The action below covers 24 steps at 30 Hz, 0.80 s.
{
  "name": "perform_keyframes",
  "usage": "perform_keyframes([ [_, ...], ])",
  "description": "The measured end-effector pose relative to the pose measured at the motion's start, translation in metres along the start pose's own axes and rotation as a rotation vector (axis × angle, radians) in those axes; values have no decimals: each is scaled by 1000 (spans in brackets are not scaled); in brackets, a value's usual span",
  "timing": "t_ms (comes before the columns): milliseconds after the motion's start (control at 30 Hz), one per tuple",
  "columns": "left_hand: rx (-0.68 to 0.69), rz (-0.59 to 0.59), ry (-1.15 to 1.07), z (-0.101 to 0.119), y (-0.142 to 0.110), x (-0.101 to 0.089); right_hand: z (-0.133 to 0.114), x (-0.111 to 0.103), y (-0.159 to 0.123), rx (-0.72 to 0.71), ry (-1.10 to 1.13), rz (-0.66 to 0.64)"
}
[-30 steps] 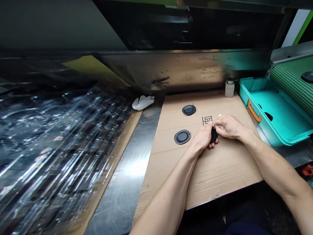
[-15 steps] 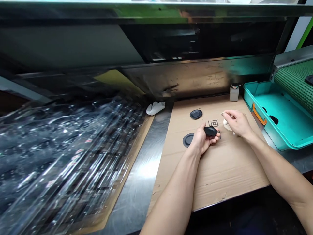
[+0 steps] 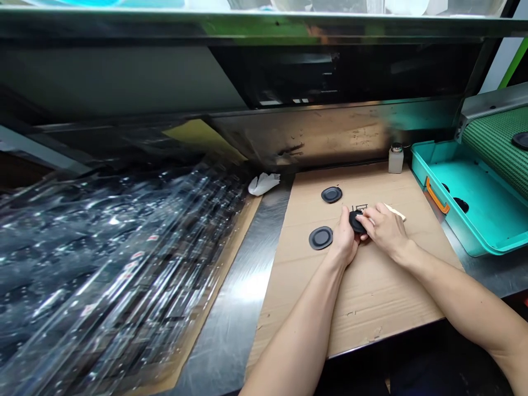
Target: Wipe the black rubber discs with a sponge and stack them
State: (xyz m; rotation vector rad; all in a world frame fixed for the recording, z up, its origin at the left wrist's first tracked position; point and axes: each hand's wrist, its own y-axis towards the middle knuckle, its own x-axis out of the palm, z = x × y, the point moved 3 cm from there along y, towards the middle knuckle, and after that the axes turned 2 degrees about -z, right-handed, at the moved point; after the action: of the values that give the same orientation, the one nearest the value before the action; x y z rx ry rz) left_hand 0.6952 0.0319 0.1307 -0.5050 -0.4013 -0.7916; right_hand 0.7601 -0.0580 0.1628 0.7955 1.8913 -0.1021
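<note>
Together, left hand (image 3: pixel 345 237), right hand (image 3: pixel 386 231) — touching black disc (image 3: pixel 354 225)

Worn on the head; looks forward and down onto a flat brown cardboard sheet (image 3: pixel 371 291) over a brushed grey metal worktop (image 3: pixel 231 294). Fairly near, yet wide: puts the small rounded black disc (image 3: pixel 355 225) right of centre, a glossy transparent plastic stack (image 3: pixel 103 275) at left, an open turquoise plastic bin (image 3: pixel 464 231) at right.

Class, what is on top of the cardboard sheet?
Two dark oval pieces and a bottle rest on the cardboard sheet. The right hand partly hides a pale item, possibly lying there too. Whatever is behind the left hand and held black piece is covered.
</note>
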Motion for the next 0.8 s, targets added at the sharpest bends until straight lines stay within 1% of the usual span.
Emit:
perform_keyframes([
  [33,16,35,-23,0,0,-2,-1,1,-1,-24,0,-22],
  [100,39,78,-63,1,1,-5,-1,2,-1,-128,67,-75],
  [167,53,52,-81,-1,3,-6,1,3,1,-208,149,-111],
  [233,70,15,-75,-4,5,-5,7,3,4,-175,181,-83],
  [300,100,34,-60,-8,7,-5,9,2,6,-126,198,-19],
  [367,121,72,-69,-11,7,-6,6,0,7,-167,251,11],
  [433,112,78,-99,-13,7,-6,1,-2,7,-263,307,-51],
  [467,97,64,-108,-13,6,-6,0,-4,7,-290,312,-95],
  [500,80,47,-109,-13,5,-5,0,-5,7,-286,295,-125],
  [533,67,34,-105,-12,4,-4,2,-7,7,-251,260,-126],
  [567,57,26,-99,-12,3,-3,4,-9,7,-203,219,-101],
  [633,55,36,-104,-11,2,0,7,-11,7,-142,175,-15],
  [667,58,44,-117,-11,1,1,6,-11,7,-159,185,5],
  [733,54,43,-152,-11,1,3,2,-7,6,-253,236,-36],
  [767,46,33,-165,-11,1,3,1,-5,6,-276,246,-62],
  [800,36,21,-171,-11,1,4,1,-4,6,-264,236,-67],
])
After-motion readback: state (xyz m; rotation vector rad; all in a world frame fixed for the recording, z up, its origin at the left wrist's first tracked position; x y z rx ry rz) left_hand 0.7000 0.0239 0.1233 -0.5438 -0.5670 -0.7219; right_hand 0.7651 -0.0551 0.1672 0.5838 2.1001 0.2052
